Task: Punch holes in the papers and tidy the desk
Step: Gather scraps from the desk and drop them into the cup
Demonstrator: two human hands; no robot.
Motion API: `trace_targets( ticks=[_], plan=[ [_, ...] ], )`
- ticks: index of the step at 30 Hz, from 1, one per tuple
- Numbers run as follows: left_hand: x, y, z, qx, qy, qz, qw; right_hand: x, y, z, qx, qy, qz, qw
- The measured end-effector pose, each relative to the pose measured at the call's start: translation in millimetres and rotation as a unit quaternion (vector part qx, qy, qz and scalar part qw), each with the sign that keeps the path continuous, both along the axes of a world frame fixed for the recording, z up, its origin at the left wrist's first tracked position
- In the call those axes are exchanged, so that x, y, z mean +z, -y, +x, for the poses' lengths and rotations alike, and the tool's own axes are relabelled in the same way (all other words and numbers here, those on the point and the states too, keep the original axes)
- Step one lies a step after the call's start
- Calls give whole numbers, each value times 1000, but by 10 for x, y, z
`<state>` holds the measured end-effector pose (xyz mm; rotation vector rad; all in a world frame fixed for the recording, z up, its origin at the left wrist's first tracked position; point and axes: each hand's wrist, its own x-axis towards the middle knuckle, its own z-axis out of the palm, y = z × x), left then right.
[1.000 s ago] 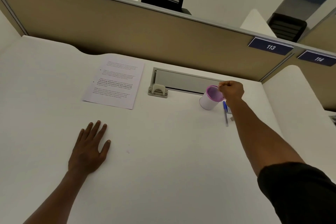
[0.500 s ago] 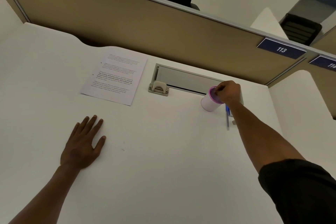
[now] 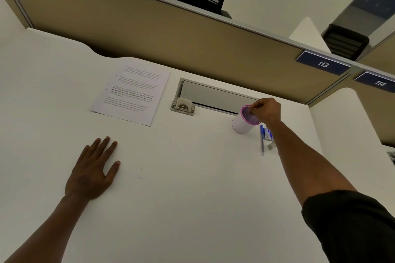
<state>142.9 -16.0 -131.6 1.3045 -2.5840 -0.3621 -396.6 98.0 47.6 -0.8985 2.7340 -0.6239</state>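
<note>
A printed sheet of paper (image 3: 130, 96) lies flat at the back of the white desk (image 3: 181, 188). Just right of it sits a beige hole punch (image 3: 183, 105), apart from the sheet. Farther right stands a white cup with a purple rim (image 3: 240, 125). My right hand (image 3: 266, 110) reaches out to it, its curled fingertips pinching at the cup's rim over the opening. My left hand (image 3: 94, 171) lies flat on the desk in front of the paper, fingers spread, holding nothing.
A blue pen (image 3: 262, 140) lies right of the cup, beside a small blue-and-white item (image 3: 268, 134) and a small grey piece (image 3: 270, 146), partly hidden by my forearm. A grey cable slot (image 3: 213, 96) runs behind the punch. A tan partition (image 3: 149, 34) closes the back.
My right hand moved from beside the cup's rim to over its opening and now pinches at the rim. The left hand stayed flat on the desk.
</note>
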Motion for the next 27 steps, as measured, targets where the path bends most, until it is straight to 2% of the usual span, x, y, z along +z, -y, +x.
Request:
trace_targets(
  ticks=[4, 7, 10, 13, 17, 19, 22, 27],
  plan=[
    [3, 7, 30, -2, 8, 1, 1000, 16, -1, 104, -3, -17, -21, 1000],
    [37, -16, 38, 2, 4, -5, 1000, 40, 3, 416, 19, -34, -95, 995],
    [93, -55, 16, -1, 8, -8, 1000, -63, -63, 1054, 87, 55, -165, 981],
    [158, -94, -29, -11, 30, 3, 999, -364, -210, 1824, 170, 131, -134, 967],
    [241, -251, -114, -3, -10, 33, 999, -795, -301, 2720, 247, 170, -107, 948],
    [236, -387, -144, -2, -21, 50, 999, -948, -262, 3026, 301, 143, -97, 938],
    [176, -611, -133, -5, -28, 57, 998, -1081, -139, 3309, 363, 76, -35, 928],
    [126, -736, -70, -8, -22, 42, 999, -1192, -109, 3519, 397, 6, 11, 918]
  ],
)
